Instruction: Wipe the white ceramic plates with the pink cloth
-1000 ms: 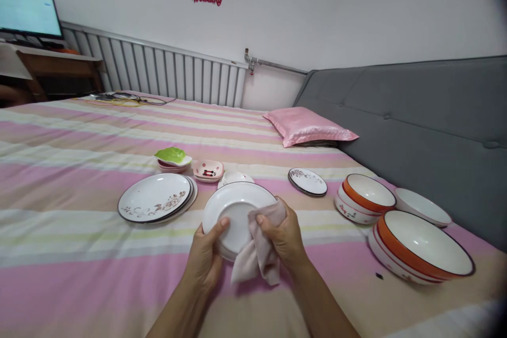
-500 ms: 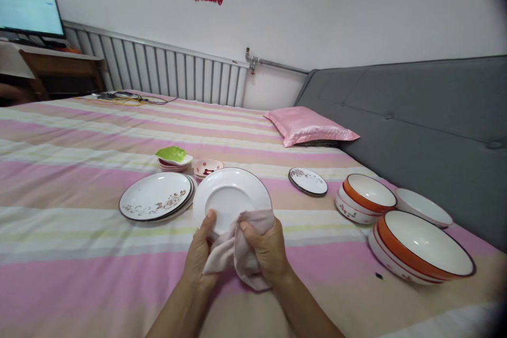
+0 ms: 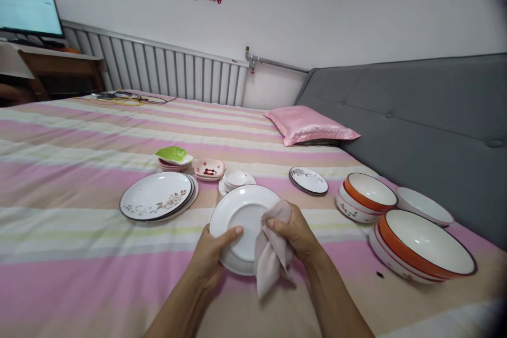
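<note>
My left hand point(image 3: 212, 256) grips the near left rim of a white plate point(image 3: 241, 216), thumb on its upper face, holding it tilted above the striped bedspread point(image 3: 79, 253). My right hand point(image 3: 295, 235) is closed on a beige cloth point(image 3: 271, 253) and presses it against the plate's right side. The cloth's loose end hangs below the plate.
On the bedspread lie a stack of patterned plates point(image 3: 156, 203), a green leaf dish point(image 3: 173, 156), a pink dish point(image 3: 208, 170), small white saucers point(image 3: 234, 178), a small patterned plate point(image 3: 308, 180) and orange-rimmed bowls point(image 3: 366, 195) point(image 3: 423, 245). A pink pillow point(image 3: 309, 125) and grey headboard point(image 3: 415, 121) stand behind.
The plate has tipped back and dropped lower and to the right. My right hand has slid the cloth from the plate's near edge to its right side.
</note>
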### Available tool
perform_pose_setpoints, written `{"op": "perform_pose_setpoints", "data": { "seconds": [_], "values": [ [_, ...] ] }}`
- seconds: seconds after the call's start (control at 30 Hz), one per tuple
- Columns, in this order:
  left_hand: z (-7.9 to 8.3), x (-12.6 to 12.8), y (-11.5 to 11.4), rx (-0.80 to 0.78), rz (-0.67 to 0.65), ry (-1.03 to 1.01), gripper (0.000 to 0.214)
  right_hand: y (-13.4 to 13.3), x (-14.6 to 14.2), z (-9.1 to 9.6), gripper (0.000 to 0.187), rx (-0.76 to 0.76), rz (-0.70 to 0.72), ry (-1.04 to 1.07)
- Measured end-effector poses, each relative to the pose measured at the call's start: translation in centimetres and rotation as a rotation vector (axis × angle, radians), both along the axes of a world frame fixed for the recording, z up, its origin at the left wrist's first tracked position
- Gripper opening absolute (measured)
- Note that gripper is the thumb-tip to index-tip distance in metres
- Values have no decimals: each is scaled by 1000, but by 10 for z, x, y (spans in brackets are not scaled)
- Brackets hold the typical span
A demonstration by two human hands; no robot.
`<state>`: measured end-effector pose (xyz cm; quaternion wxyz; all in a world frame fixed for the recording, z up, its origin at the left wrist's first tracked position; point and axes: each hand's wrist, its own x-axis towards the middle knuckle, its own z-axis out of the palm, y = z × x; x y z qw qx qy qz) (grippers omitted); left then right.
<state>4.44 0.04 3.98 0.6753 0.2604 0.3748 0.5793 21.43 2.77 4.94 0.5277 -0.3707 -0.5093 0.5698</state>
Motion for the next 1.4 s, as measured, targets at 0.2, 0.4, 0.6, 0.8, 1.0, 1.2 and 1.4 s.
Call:
{"op": "perform_pose_setpoints", "data": {
  "seconds": [0.2,0.4,0.6,0.8,1.0,1.2,1.4],
  "values": [
    [-1,2,2,-1,128,-187,60,-1,-27,-8,39,64,-169,95],
    [4,-1,6,-90,202,-244,47,-4,-37,-8,35,64,-192,20],
    [0,-1,11,-85,226,-252,40,7,-5,-4,28,35,-505,-86],
    [-3,0,9,-119,206,-173,42,18,41,1,37,-24,-935,53],
    [-5,5,7,-140,188,-157,42,4,9,9,47,318,-1020,-172],
    [-10,9,11,-115,180,-276,29,-27,-43,13,46,490,-173,-647],
    [-5,5,15,-55,188,-437,9,-37,-39,22,56,657,266,-976]
  ]
}}
